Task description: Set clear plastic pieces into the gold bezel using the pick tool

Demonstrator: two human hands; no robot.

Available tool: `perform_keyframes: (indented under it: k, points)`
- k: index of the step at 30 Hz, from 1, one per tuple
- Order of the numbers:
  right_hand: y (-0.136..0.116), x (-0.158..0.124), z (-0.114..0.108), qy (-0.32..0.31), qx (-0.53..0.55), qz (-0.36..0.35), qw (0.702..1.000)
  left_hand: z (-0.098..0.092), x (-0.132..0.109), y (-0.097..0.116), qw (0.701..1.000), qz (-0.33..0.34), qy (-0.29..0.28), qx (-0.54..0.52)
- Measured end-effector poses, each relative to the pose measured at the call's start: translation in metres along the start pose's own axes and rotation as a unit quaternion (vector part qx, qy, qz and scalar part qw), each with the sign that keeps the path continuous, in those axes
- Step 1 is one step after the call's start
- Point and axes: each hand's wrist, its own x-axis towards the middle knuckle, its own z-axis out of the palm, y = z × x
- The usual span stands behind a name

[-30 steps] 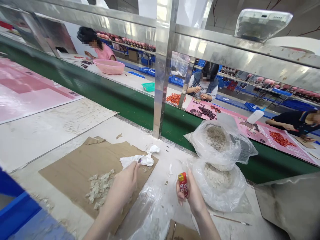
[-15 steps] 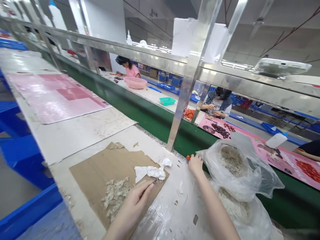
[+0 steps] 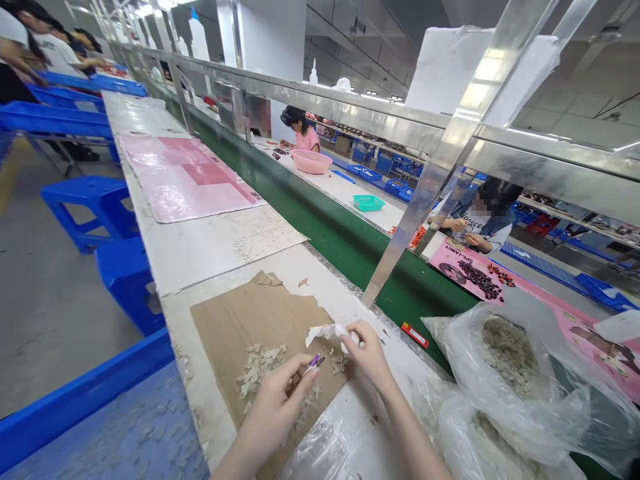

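Over the brown cardboard (image 3: 220,320), my left hand (image 3: 283,397) is closed in a pinch on a small purple tool with a dark, narrow tip (image 3: 315,361); its exact kind is unclear. Just to the right, my right hand (image 3: 367,350) grips a crumpled white tissue (image 3: 325,331), lifted a little off the cardboard. Pale flakes (image 3: 260,363) lie heaped on the cardboard beside my left hand. A few more flakes (image 3: 340,363) show under the tissue.
Clear plastic bags of greyish flakes (image 3: 510,350) stand at the right. A small red box (image 3: 415,335) lies at the edge of the green belt (image 3: 330,260). A slanting metal post (image 3: 400,253) rises behind my hands. Blue stools (image 3: 90,207) stand left; co-workers sit across the belt.
My right hand has left the red box and come back leftward onto the tissue, which is now raised. My left hand keeps its pinch on the tool. The view has swung left.
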Motion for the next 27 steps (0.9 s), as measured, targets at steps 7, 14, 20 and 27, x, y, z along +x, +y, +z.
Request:
perform_keyframes:
  k: [7,14,20,27]
  points:
    - [-0.068,-0.029,-0.03,0.022,0.231,-0.049,0.971,0.001,-0.021,0.016,0.999,0.028,0.031,-0.031]
    - [-0.107,-0.042,-0.026,-0.042,0.334,-0.077,0.938,0.007,-0.034,0.031,0.994,0.063,0.01,-0.086]
    - [-0.11,-0.044,-0.031,-0.067,0.343,-0.097,0.932,0.003,-0.031,0.034,0.994,0.02,-0.035,-0.105]
    - [-0.119,-0.059,-0.028,0.028,0.284,-0.102,0.953,0.003,-0.03,0.027,0.991,0.085,-0.054,-0.083]
